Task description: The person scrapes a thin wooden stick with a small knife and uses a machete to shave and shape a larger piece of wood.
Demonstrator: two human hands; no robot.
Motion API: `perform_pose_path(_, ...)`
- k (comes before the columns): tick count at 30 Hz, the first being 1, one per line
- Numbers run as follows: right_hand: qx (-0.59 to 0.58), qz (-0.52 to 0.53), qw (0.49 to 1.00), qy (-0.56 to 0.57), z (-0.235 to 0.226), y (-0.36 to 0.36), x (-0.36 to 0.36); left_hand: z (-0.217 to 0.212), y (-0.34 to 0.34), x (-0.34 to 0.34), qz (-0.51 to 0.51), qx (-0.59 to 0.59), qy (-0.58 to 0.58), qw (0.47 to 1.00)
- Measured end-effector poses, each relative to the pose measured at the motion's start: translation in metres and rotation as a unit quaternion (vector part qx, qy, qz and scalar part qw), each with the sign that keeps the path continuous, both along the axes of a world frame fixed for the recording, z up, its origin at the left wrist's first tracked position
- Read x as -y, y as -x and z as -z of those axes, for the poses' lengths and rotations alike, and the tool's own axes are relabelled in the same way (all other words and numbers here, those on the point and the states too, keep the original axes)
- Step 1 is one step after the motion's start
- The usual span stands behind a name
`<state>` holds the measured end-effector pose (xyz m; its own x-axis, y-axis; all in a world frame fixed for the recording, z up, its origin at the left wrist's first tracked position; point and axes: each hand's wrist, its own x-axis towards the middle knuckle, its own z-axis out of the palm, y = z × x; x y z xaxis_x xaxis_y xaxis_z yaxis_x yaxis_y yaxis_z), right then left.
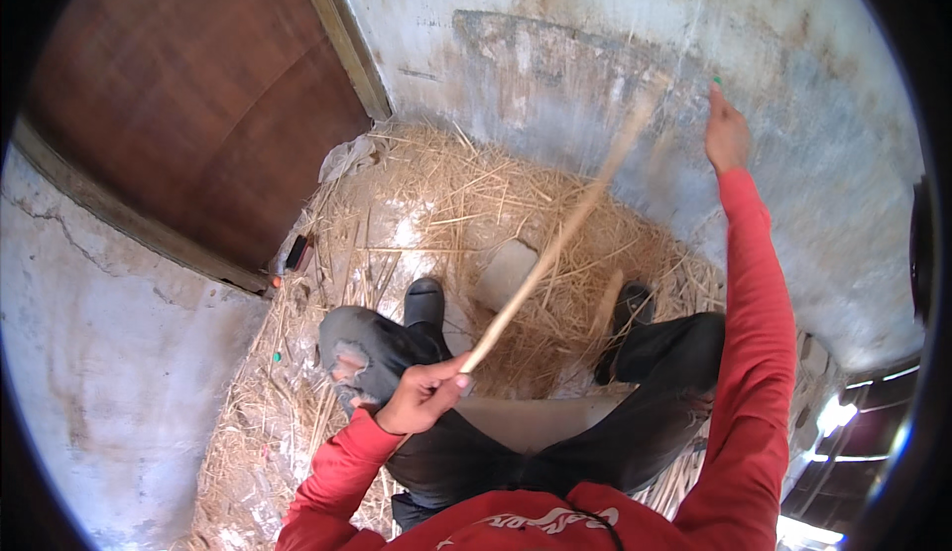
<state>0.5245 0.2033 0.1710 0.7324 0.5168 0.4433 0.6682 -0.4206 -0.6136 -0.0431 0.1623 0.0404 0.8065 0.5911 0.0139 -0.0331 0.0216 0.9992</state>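
Note:
My left hand is closed over my left thigh, pinching the lower end of a long pale stick that looks like cane or reed. The stick slants up and away to the right, and its far end blurs in front of the wall. Out at the far right, my right hand is raised at the end of a stretched arm, its fingers closed. A small green thing shows at its fingertips; the rest of it is hidden. My right hand is apart from the stick.
Loose straw and split strips cover the floor around my boots. A pale block lies between my feet. A stained wall stands ahead, a brown door at the left. Small dark objects lie by the door.

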Motion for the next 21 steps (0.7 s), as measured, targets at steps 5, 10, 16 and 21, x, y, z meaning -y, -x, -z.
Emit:
perform_pose_path(5, -0.050, -0.143, 0.988, 0.035, 0.052, 0.075, 0.021, -0.008, -0.031, -0.029, -0.118, 0.041, 0.095, 0.988)
perform_pose_path(10, -0.059, -0.346, 0.933, 0.075, 0.036, 0.173, 0.036, -0.010, -0.047, -0.030, -0.120, 0.015, 0.073, 0.990)
perform_pose_path(16, -0.017, -0.466, 0.861, 0.201, 0.047, 0.239, 0.051, -0.020, -0.071, -0.029, -0.100, 0.010, 0.075, 0.992)
perform_pose_path(21, -0.004, -0.480, 0.851, 0.213, 0.062, 0.240, 0.044, -0.016, -0.077, -0.028, -0.089, 0.041, 0.137, 0.986)
